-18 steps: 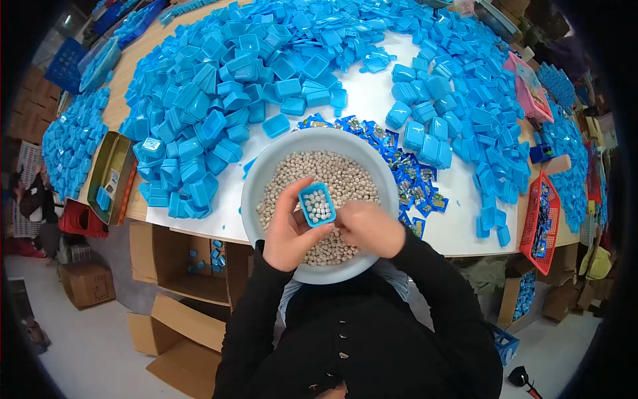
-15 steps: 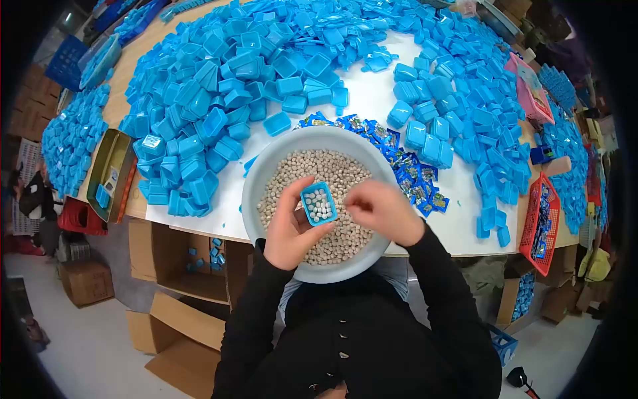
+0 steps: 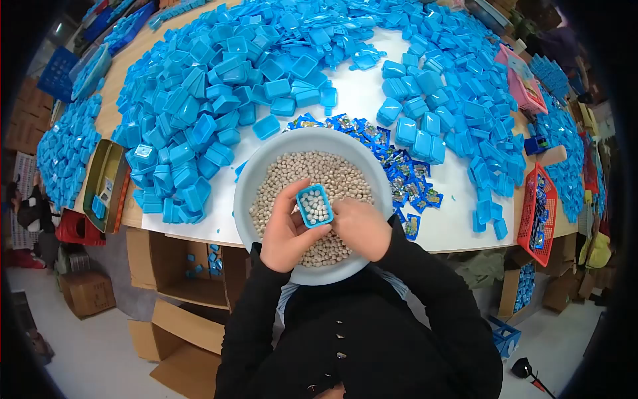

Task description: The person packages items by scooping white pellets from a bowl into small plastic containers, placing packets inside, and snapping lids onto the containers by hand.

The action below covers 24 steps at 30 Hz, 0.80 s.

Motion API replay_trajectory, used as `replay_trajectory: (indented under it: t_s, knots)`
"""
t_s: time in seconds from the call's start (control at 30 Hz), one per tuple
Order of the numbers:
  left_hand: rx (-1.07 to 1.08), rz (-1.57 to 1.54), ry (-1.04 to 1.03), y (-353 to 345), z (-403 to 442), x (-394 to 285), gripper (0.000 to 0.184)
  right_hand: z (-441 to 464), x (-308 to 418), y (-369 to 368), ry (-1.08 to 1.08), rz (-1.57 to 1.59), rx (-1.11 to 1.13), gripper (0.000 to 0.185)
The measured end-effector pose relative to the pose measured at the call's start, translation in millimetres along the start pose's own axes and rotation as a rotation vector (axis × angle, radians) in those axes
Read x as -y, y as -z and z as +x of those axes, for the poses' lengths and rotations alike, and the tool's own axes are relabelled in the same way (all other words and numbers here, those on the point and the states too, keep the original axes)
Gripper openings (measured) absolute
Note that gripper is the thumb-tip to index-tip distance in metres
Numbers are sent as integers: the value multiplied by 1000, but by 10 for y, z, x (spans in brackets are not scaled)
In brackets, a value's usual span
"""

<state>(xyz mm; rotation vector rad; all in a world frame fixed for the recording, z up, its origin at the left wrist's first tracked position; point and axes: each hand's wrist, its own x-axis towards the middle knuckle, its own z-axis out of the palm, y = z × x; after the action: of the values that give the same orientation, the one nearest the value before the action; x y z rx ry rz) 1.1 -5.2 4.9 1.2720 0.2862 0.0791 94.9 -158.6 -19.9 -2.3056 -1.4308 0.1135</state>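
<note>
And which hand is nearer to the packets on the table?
Right. The right hand is over the bowl, with the packets ahead and to its right; the left hand holds the tub, farther left.

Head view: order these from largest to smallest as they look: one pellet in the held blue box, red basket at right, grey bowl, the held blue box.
1. Grey bowl
2. Red basket
3. Held blue box
4. Pellet

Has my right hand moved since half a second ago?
Yes: judged against the grey basin, the right hand has moved left, closer to the small blue tub.
</note>
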Motion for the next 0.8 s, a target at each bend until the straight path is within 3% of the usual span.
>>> replay_trajectory:
  t_s: [0.13,0.27,0.3,0.37,0.43,0.53,0.57,0.6,0.63,0.67,0.7,0.73,0.77,0.8]
  knots:
    - [67,62,-35,50,1,42,79,4,-36,37,-34,-29,78,8]
    - [62,46,-15,31,20,40,79,52,-38,344,-203,355,-442,9]
    - [71,57,-8,18,22,42,80,65,16,390,-222,340,-453,9]
    - [80,83,2,-17,18,47,81,94,149,412,-65,554,-535,15]
    - [117,63,-5,-44,-9,51,78,109,252,473,55,441,-566,17]
    - [155,-2,-29,-74,-22,35,69,-154,-383,521,-148,33,-780,21]
    - [158,-4,-29,-97,-10,24,69,-374,-633,662,-448,174,-776,27]
    - [143,-131,52,-115,-1,2,65,-629,-1033,681,-511,1,-882,37]
    - [117,-259,129,-131,7,-26,61,-924,-1467,690,-662,-449,-779,50]
    - [82,-388,201,-138,9,-55,58,-1216,-1802,634,-887,-939,-523,58]
    - [36,-518,268,-132,-3,-78,54,-1400,-2086,596,-1112,-1004,-375,61]
    - [21,-471,260,-183,6,-93,49,-1564,-2261,618,-1187,-889,-235,58]
    - [2,-423,250,-255,32,-105,44,-1676,-2451,631,-1249,-775,-92,56]
    - [-41,-428,231,-295,48,-113,44,-1757,-2498,617,-1157,-811,-149,50]
